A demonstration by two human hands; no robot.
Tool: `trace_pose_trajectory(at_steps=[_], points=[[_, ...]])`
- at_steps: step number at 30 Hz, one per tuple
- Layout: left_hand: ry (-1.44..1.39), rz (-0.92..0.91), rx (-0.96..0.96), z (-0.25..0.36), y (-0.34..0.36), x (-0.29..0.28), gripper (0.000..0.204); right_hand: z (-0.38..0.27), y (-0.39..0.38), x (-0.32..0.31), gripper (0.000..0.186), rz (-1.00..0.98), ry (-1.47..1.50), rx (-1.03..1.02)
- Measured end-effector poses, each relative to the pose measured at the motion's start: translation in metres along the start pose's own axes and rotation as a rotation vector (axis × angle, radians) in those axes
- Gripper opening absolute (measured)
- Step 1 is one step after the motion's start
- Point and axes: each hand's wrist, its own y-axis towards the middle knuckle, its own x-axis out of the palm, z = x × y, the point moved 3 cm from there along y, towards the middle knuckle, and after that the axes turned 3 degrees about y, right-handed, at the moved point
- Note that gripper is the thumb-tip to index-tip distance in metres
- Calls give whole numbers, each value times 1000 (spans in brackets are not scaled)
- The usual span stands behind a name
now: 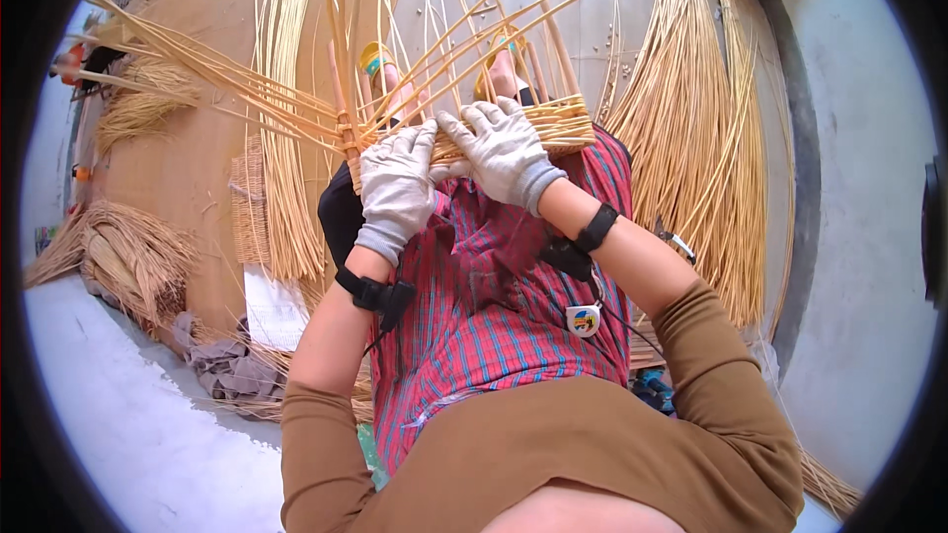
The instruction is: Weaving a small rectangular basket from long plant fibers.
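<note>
A partly woven wicker piece point(561, 124) of pale rods lies across my knees, with thick stakes standing out from its far side. Long loose rods point(222, 69) fan out from its left corner toward the far left, and others cross above it to the upper right. In a whitish work glove, my left hand point(397, 176) is closed over the near edge close to that corner. My right hand point(502, 150), gloved alike, grips the weave just to the right, fingers over the top and thumb toward the left hand. The palms and what lies under them are hidden.
A large bundle of pale rods point(681, 89) lies on the right, another point(286, 168) on the left. A checked apron point(474, 336) covers my lap, with a white tape measure point(583, 321) on it. Grey cloth point(232, 370) and a dry bundle point(133, 262) lie lower left.
</note>
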Motion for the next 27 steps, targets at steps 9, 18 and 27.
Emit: trace_pose_trajectory(at_steps=[9, 18, 27], points=[[-129, 106, -38, -2, 1, 1, 62, 0, 3, 3, 68, 164, 5, -57], [-229, 135, 61, -10, -5, -13, 54, 7, 0, -2, 58, 113, 197, -89], [-1240, 127, -477, -90, -75, 9, 46, 158, -24, 8, 68, 169, 568, 1016]])
